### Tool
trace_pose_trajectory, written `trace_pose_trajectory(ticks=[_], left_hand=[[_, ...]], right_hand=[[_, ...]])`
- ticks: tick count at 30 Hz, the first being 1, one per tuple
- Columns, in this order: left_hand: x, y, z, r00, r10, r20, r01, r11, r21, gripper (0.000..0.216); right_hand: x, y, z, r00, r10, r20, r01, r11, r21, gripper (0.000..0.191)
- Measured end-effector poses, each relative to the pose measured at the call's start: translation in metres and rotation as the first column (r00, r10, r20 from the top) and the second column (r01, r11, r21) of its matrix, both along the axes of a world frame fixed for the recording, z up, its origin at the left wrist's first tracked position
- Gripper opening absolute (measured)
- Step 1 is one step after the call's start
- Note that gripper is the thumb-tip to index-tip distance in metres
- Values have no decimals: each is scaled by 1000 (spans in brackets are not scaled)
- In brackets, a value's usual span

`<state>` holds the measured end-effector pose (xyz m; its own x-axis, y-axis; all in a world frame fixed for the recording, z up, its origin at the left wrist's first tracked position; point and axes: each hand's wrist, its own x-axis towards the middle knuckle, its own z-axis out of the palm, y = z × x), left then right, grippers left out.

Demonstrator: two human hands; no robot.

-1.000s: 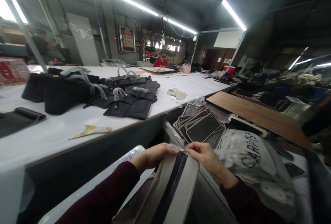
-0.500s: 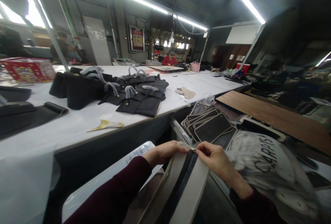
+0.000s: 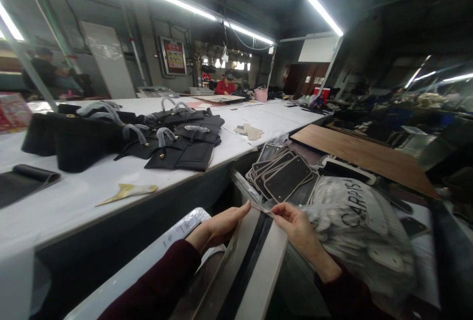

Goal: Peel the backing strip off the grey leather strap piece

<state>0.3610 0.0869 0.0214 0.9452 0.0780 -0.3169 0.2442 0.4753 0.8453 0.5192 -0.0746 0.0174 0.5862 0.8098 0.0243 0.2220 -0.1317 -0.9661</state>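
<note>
grey panel (image 3: pixel 254 266) with a dark stripe down its middle lies lengthwise at the bottom of the head view, running from the person's lap area up toward the two hands. left hand (image 3: pixel 218 226) rests on the panel's upper left edge, fingers stretched forward and lying fairly flat, thumb toward the centre. right hand (image 3: pixel 295 226) is pinched shut on a thin clear film strip (image 3: pixel 251 194) that lifts off the panel's top end and slants up to the left, passing just beside the left fingertips. both wrists come out of dark red sleeves (image 3: pixel 162 280). just beyond the hands sits a fanned stack of dark rounded panels (image 3: pixel 286 182), and to its right a crumpled clear plastic bag (image 3: pixel 362 226) printed with black letters. a wooden board (image 3: pixel 362 157) lies farther right. to the left runs a long white counter (image 3: pixel 92 187) carrying a group of black handbags (image 3: pixel 177 142) with wrapped handles, a yellowish scrap (image 3: pixel 125 192) near its front edge, and some pale cut pieces (image 3: pixel 253 131) farther along. a person in red (image 3: pixel 225 86) sits at the counter's far end.
</note>
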Motion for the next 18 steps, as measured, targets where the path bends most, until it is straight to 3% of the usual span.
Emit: trace_pose_trajectory(ticks=[4, 7, 11, 15, 18], left_hand=[[-23, -13, 0, 1000, -4, -10, 5, 996, 94, 48], [-44, -30, -4, 1000, -9, 20, 6, 990, 138, 47], [-58, -55, -18, 992, 110, -62, -88, 952, 292, 38], [-48, -63, -33, 979, 179, -94, -133, 921, 366, 29], [-33, -61, -40, 977, 188, -102, -151, 945, 291, 30]], right_hand=[[5, -8, -10, 996, -77, -50, 79, 996, 35, 27], [10, -13, -14, 983, -144, -112, 152, 986, 69, 29], [7, -25, -21, 932, -244, -269, 285, 950, 124, 43], [-25, -44, -43, 834, -332, -441, 431, 891, 143, 54], [-63, -58, -64, 733, -302, -610, 477, 867, 144, 54]])
